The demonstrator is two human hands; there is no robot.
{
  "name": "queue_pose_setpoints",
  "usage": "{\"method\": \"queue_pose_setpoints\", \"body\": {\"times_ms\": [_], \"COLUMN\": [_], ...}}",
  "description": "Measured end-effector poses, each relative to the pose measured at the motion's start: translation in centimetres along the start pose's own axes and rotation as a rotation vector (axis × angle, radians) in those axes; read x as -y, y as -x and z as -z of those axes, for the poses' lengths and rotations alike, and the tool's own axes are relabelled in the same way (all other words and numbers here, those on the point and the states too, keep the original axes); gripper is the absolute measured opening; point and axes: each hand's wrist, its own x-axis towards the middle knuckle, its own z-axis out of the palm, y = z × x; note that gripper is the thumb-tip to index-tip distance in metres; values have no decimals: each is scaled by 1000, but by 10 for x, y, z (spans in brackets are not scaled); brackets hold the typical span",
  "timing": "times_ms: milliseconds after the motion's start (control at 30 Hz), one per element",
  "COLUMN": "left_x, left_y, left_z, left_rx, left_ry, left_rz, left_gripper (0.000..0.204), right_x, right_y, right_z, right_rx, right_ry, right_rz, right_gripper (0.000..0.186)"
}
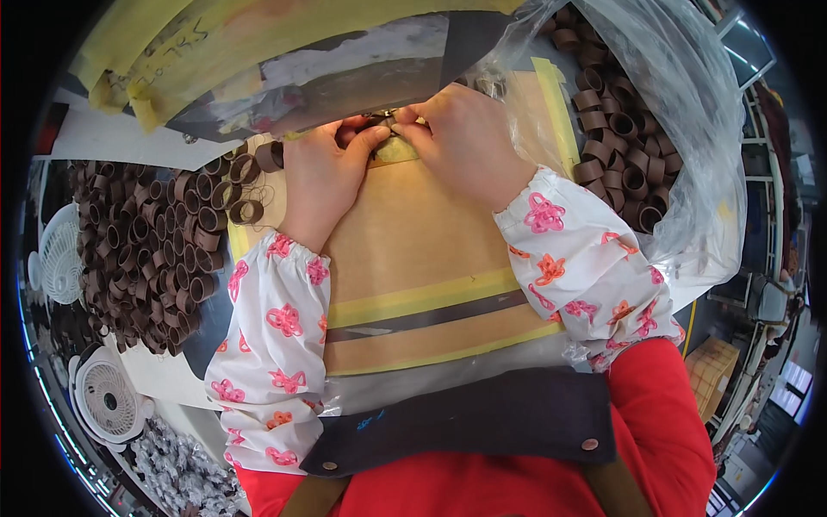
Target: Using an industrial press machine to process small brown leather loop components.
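Both my hands meet under the lower edge of a yellow-taped machine cover, above the tan board. My left hand (326, 177) is closed, its thumb and fingers pinching a dark brown band (382, 121), mostly hidden between the fingers. From the other side my right hand (465, 138) pinches at the same spot, thumb and forefinger together. The band looks like one of the brown loops heaped on both sides. Below the fingertips lies a small yellowish patch (394, 152) on the tan board (413, 228). The working point behind the cover is hidden.
The cover (336, 82) overhangs my hands. A big heap of brown loops (146, 241) lies at the left, with a few stray ones beside my left wrist. More brown loops (624, 142) fill a clear plastic bag (702, 172) at the right. White fans (108, 396) stand lower left.
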Motion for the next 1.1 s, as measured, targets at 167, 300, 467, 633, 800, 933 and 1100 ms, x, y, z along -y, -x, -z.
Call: {"method": "queue_pose_setpoints", "body": {"times_ms": [167,300,467,633,800,933,1100], "left_x": [-4,-2,-3,3,-7,-8,-4], "left_y": [0,1,1,-2,14,30,28], "left_z": [0,0,-4,-7,14,9,7], "left_rx": [-20,-4,-2,-80,87,102,162], "left_ry": [-56,-23,43,-103,-33,-68,-23], "left_rz": [-78,-34,-66,-201,-220,-303,-386], "left_gripper": [26,26,26,26,25,22,18], "right_x": [0,-2,-5,-11,-1,9,5], "right_y": [0,2,4,3,15,27,20], "right_z": [1,-3,5,1,14,19,0], "right_rx": [-3,3,12,-43,240,231,214], "right_ry": [-9,-15,-80,-207,-323,-397,-813], "right_rz": [5,1,-20,20,-101,-158,-300], "right_gripper": [11,10,9,10,15,11,12]}}
